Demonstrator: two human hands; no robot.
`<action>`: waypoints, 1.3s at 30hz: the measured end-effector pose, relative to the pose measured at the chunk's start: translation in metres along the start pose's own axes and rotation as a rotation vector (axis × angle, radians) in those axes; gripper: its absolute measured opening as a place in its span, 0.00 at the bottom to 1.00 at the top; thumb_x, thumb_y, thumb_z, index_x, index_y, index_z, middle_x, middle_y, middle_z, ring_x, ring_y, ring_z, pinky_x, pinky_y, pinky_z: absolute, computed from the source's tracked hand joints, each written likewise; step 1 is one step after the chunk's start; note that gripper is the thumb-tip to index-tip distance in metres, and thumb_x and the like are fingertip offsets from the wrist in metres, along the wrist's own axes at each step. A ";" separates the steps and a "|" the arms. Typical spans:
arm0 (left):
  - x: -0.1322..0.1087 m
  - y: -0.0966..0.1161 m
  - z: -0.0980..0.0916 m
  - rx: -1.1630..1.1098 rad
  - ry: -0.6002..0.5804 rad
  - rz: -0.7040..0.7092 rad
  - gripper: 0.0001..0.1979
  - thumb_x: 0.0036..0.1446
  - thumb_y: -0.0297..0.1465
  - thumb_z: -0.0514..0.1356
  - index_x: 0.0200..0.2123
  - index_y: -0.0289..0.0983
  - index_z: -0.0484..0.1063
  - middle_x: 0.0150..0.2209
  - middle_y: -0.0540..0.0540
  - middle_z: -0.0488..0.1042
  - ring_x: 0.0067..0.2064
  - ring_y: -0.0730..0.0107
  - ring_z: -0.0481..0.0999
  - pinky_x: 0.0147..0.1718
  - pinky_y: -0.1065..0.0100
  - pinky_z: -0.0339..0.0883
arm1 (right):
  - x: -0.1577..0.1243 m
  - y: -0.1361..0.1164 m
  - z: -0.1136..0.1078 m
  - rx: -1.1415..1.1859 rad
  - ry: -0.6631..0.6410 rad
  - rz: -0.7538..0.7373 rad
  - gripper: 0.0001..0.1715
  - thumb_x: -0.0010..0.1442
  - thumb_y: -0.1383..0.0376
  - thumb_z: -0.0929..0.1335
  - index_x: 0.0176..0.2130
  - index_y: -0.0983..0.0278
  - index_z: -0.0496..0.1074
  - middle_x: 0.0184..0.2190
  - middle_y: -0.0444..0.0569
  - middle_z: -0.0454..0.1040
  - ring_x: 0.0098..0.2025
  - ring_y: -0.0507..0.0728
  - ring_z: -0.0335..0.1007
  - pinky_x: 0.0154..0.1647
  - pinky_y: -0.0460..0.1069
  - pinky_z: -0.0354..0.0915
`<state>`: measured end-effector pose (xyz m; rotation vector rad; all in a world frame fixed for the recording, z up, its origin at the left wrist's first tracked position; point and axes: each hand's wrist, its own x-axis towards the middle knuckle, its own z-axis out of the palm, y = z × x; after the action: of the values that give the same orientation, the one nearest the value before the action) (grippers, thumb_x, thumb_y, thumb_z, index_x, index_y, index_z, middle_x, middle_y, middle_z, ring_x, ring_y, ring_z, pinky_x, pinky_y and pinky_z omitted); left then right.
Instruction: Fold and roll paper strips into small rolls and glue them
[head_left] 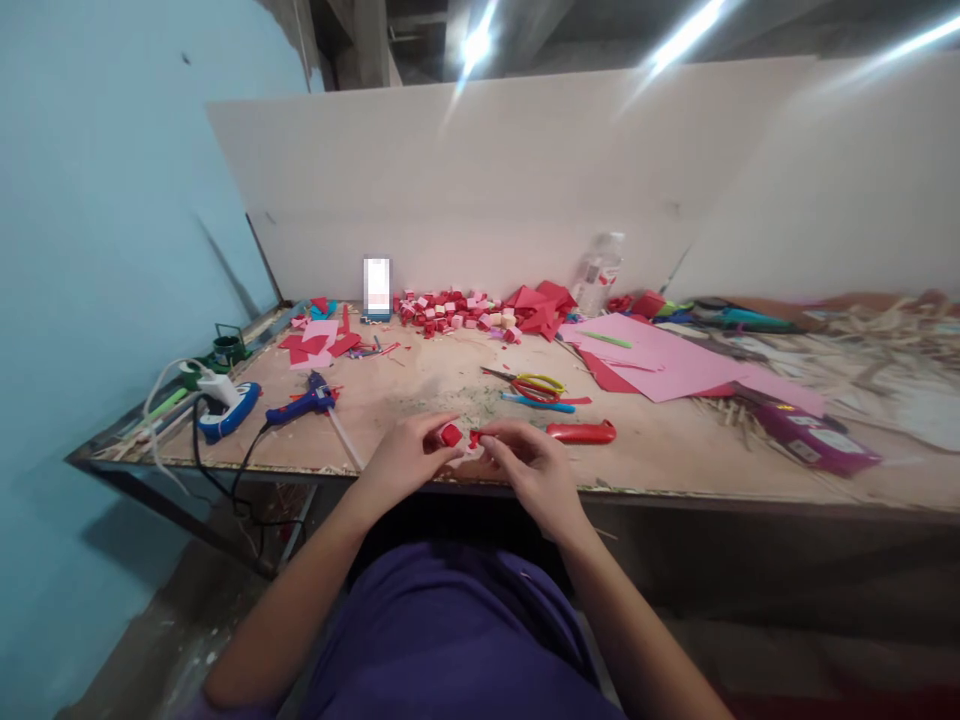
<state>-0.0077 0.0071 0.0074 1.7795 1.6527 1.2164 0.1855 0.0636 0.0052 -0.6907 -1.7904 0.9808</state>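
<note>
Near the table's front edge, my left hand [409, 455] grips a small red paper cube [451, 435] between thumb and fingers. Just right of it, my right hand [534, 465] pinches a small red piece [475, 438]; its exact shape is too small to tell. The two held things are close but apart. Beyond the hands lie scissors with yellow and red handles [536, 386] and a blue pen-like tool [540, 403]. A red-handled tool [581, 432] rests right of my right hand.
A blue glue gun [304, 400] and a power strip [231, 412] with cables are at left. Behind stand a phone [376, 288], piled red and pink cubes [450, 312] and a bottle [598, 275]. Pink paper [660, 360] and a purple package [814, 437] lie right.
</note>
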 end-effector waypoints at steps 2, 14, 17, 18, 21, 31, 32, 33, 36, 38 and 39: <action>-0.001 0.001 0.004 0.060 0.042 0.051 0.19 0.58 0.36 0.69 0.53 0.39 0.80 0.49 0.42 0.82 0.49 0.56 0.80 0.52 0.60 0.72 | -0.001 0.000 0.000 -0.024 0.010 -0.004 0.13 0.63 0.54 0.73 0.38 0.62 0.79 0.30 0.49 0.80 0.28 0.57 0.76 0.32 0.52 0.74; -0.007 0.003 0.003 0.056 0.021 0.125 0.10 0.61 0.39 0.67 0.42 0.39 0.78 0.40 0.47 0.81 0.41 0.63 0.78 0.41 0.66 0.67 | -0.004 0.004 0.005 -0.208 0.001 -0.103 0.08 0.67 0.60 0.69 0.40 0.60 0.76 0.34 0.50 0.77 0.32 0.57 0.75 0.32 0.51 0.73; -0.009 0.004 0.003 0.052 0.018 0.115 0.12 0.61 0.41 0.67 0.41 0.39 0.78 0.38 0.48 0.80 0.39 0.63 0.77 0.39 0.67 0.66 | -0.004 0.005 0.005 -0.222 -0.021 -0.132 0.06 0.68 0.61 0.69 0.40 0.60 0.76 0.34 0.50 0.77 0.33 0.57 0.76 0.33 0.50 0.74; -0.009 0.004 0.003 0.056 0.015 0.113 0.12 0.61 0.41 0.66 0.40 0.39 0.78 0.37 0.48 0.79 0.38 0.64 0.77 0.38 0.67 0.66 | -0.004 0.006 0.005 -0.224 -0.025 -0.142 0.06 0.68 0.62 0.69 0.40 0.60 0.76 0.34 0.49 0.77 0.33 0.57 0.76 0.33 0.50 0.74; -0.008 0.002 0.004 0.063 0.009 0.107 0.12 0.61 0.42 0.66 0.40 0.39 0.77 0.37 0.48 0.79 0.38 0.64 0.77 0.38 0.67 0.66 | -0.004 0.006 0.006 -0.228 -0.025 -0.175 0.06 0.68 0.63 0.68 0.41 0.61 0.76 0.34 0.48 0.77 0.32 0.56 0.76 0.34 0.50 0.74; -0.009 0.001 0.005 0.050 0.008 0.108 0.09 0.61 0.37 0.67 0.41 0.40 0.77 0.38 0.51 0.79 0.39 0.65 0.77 0.39 0.68 0.66 | -0.003 0.008 0.007 -0.264 -0.028 -0.270 0.05 0.67 0.69 0.68 0.41 0.60 0.76 0.34 0.46 0.77 0.32 0.53 0.73 0.31 0.47 0.71; -0.009 0.002 0.005 0.051 0.005 0.110 0.09 0.61 0.37 0.67 0.40 0.40 0.76 0.38 0.51 0.79 0.39 0.65 0.77 0.39 0.68 0.66 | -0.003 0.008 0.008 -0.264 -0.030 -0.274 0.06 0.67 0.69 0.68 0.41 0.60 0.76 0.33 0.46 0.77 0.32 0.53 0.73 0.31 0.46 0.71; -0.009 0.002 0.005 0.052 0.004 0.111 0.09 0.61 0.37 0.67 0.40 0.40 0.76 0.38 0.50 0.79 0.39 0.65 0.77 0.39 0.68 0.65 | -0.003 0.008 0.008 -0.265 -0.033 -0.276 0.06 0.67 0.69 0.68 0.41 0.60 0.76 0.33 0.46 0.77 0.32 0.53 0.73 0.31 0.46 0.71; -0.009 0.002 0.004 0.053 0.006 0.113 0.08 0.60 0.36 0.67 0.40 0.40 0.76 0.38 0.50 0.79 0.39 0.65 0.77 0.39 0.68 0.65 | -0.003 0.006 0.008 -0.267 -0.029 -0.279 0.05 0.67 0.69 0.68 0.41 0.60 0.76 0.33 0.46 0.77 0.31 0.53 0.73 0.31 0.46 0.71; -0.009 0.003 0.004 0.046 0.006 0.117 0.07 0.60 0.35 0.68 0.40 0.40 0.76 0.38 0.50 0.79 0.39 0.65 0.77 0.39 0.68 0.65 | -0.003 0.004 0.009 -0.266 -0.027 -0.277 0.05 0.67 0.69 0.69 0.41 0.61 0.76 0.33 0.46 0.77 0.31 0.53 0.73 0.31 0.46 0.71; -0.009 0.003 0.003 0.042 0.005 0.118 0.06 0.60 0.34 0.68 0.40 0.40 0.77 0.38 0.50 0.79 0.40 0.65 0.77 0.39 0.68 0.65 | -0.003 0.003 0.009 -0.266 -0.028 -0.276 0.04 0.67 0.69 0.69 0.40 0.61 0.76 0.33 0.46 0.77 0.30 0.53 0.73 0.31 0.46 0.71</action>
<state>-0.0021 -0.0014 0.0053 1.9254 1.6065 1.2462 0.1788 0.0599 -0.0009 -0.5724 -1.9991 0.5768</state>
